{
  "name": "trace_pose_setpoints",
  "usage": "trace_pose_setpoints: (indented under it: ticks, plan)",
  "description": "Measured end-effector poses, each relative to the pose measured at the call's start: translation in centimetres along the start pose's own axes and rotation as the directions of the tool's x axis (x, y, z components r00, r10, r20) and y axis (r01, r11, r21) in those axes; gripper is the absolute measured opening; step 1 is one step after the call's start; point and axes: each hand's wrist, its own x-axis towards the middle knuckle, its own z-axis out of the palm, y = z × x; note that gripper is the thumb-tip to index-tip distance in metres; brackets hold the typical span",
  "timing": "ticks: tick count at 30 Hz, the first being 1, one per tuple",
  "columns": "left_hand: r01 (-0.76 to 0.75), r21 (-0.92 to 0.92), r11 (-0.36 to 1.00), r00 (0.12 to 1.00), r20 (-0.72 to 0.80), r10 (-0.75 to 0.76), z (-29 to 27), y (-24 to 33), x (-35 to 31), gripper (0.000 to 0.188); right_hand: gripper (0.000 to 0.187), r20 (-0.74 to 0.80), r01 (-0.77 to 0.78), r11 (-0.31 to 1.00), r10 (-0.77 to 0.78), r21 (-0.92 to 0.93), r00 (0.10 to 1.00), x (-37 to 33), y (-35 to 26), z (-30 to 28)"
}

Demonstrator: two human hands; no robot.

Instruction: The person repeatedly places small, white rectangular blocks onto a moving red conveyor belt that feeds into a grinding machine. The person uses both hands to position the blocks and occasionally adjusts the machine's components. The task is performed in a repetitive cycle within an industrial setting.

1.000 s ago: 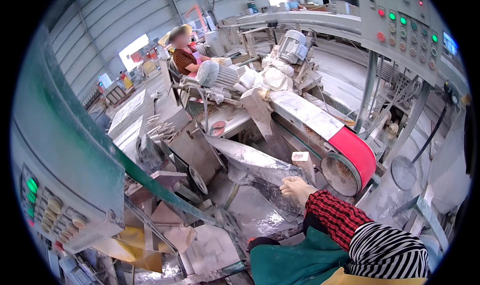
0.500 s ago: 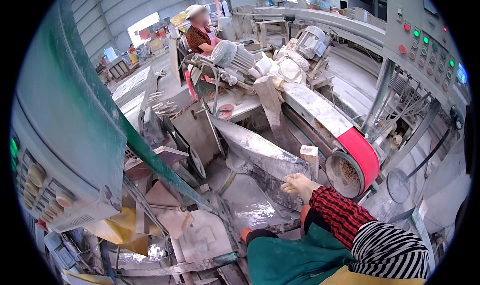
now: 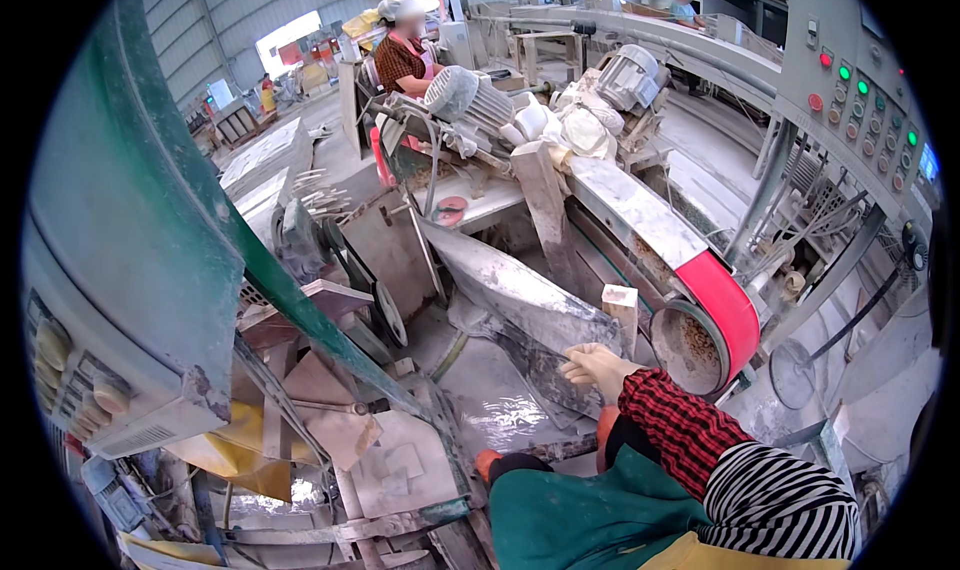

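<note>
My right hand (image 3: pixel 597 372), in a pale cream glove, reaches forward from a red-and-black checked sleeve (image 3: pixel 675 425). Its fingers are extended to the left with nothing visible in them, so it is open. Just beyond it lies the near end of a long, dusty grey sheet or trough-like guard (image 3: pixel 530 290); whether the fingertips touch it I cannot tell. A squared wooden block (image 3: pixel 620 315) stands close by, left of the belt roller (image 3: pixel 688 348). My left hand is out of the picture.
A red-edged belt machine (image 3: pixel 722 305) runs away on the right. Control panels stand at left (image 3: pixel 120 300) and right (image 3: pixel 850 100). A green bar (image 3: pixel 330 345) slants across the left. Wet floor (image 3: pixel 505 420) shines below. A co-worker (image 3: pixel 405 60) sits beyond the motors (image 3: pixel 470 100).
The fingers of my right hand have straightened and spread a little. The whole view has shifted slightly. The co-worker's head has turned to the right.
</note>
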Motion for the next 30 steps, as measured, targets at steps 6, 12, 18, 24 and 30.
trace_pose_setpoints:
  ticks: [6, 12, 18, 24, 30]
  plan:
    - [0.053, 0.147, 0.988, 0.993, 0.093, -0.067, -1.7, 1.5, -0.7, 0.055, 0.032, -0.001, 0.027, 1.0, -0.027, 0.006, 1.0, -0.5, -0.3, 0.2]
    - [0.042, 0.19, 0.981, 0.996, 0.068, -0.056, 1.1, -0.1, -2.8, 0.055, 0.036, 0.036, 0.045, 0.998, -0.047, 0.052, 0.998, -0.4, -0.3, 0.5]
    - [-0.059, -0.041, 0.997, 0.997, -0.056, 0.057, 2.8, -1.3, -2.8, 0.048, 0.036, 0.074, 0.047, 0.995, -0.054, 0.083, 0.996, 0.6, 0.1, 1.1]
    - [-0.201, 0.162, 0.966, 0.963, -0.147, 0.225, 2.7, -0.4, -5.5, 0.05, 0.043, 0.101, 0.105, 0.986, -0.119, 0.132, 0.988, -2.0, -1.7, 0.7]
    - [-0.261, 0.121, 0.958, 0.958, -0.093, 0.273, 1.7, 1.1, -6.4, 0.048, 0.044, 0.121, 0.127, 0.976, -0.15, 0.176, 0.981, -3.1, -2.4, 0.5]
